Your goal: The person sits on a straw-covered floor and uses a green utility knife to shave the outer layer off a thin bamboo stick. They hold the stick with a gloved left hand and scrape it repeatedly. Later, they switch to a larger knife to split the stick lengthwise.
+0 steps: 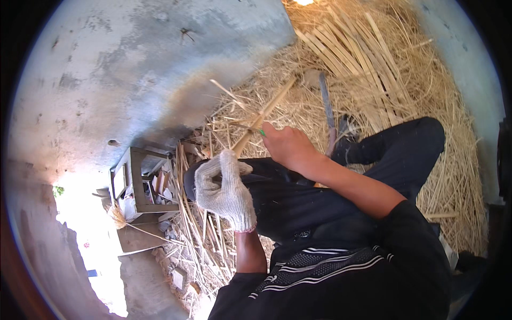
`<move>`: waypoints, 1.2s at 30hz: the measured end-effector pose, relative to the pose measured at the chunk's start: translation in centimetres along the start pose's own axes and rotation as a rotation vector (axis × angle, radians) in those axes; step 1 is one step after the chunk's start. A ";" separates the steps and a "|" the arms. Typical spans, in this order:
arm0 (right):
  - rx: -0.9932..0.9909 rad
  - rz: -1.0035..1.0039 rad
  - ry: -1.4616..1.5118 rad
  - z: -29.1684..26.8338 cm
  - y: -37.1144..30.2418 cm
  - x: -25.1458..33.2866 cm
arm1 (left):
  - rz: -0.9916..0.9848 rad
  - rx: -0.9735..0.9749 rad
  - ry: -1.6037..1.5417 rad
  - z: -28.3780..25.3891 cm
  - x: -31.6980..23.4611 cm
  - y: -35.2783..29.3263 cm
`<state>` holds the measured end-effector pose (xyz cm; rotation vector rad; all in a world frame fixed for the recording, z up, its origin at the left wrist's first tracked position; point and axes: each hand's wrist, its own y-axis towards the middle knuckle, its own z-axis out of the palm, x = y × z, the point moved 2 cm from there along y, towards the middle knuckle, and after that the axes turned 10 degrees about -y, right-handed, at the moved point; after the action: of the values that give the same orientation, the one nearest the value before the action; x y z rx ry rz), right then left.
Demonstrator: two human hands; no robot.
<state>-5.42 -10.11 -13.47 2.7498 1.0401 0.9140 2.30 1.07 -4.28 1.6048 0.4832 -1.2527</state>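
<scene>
The white knit-gloved left grip is closing around the lower end of a long, pale tan bamboo strip, which is slanting up and away in front of the person's knees, its far end pointing toward the heaped shavings. The bare right grip is making a fist around a slim tool with a bright green handle; its thin, dark blade is crossing the strip just beyond the glove.

Other things are crowding the space. A long, dark metal blade with a brown wooden handle is lying beyond the right grip, its handle end near a dark shoe. Farther off, a fanned row of flat, pale bamboo slats is resting on a deep layer of curly, straw-coloured shavings. The person's legs in black trousers are folding across the floor, covering part of that layer. To the left, a worn, grey-brown wooden frame is standing against a stained, whitish plaster wall, with mixed scraps piling inside it. Loose, narrow bamboo lengths are littering the ground between the frame and the left forearm.
</scene>
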 end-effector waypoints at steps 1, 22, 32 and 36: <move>0.047 -0.028 0.149 0.0 0.4 -0.4 | 0.010 0.042 -0.051 0.0 0.1 0.1; -0.094 -0.115 0.175 -5.7 -2.1 2.2 | 0.070 0.087 -0.078 1.6 -0.6 0.2; 0.032 0.124 0.292 -5.2 -1.8 -3.2 | 0.082 0.147 -0.142 4.3 -1.4 -0.3; 0.151 0.168 0.501 -7.1 -2.2 -2.6 | 0.196 0.190 -0.139 4.4 -1.2 -0.1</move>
<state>-12.14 -11.07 -9.45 2.8304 0.9732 1.6774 -0.38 -2.41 -3.10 1.6644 0.1186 -1.2784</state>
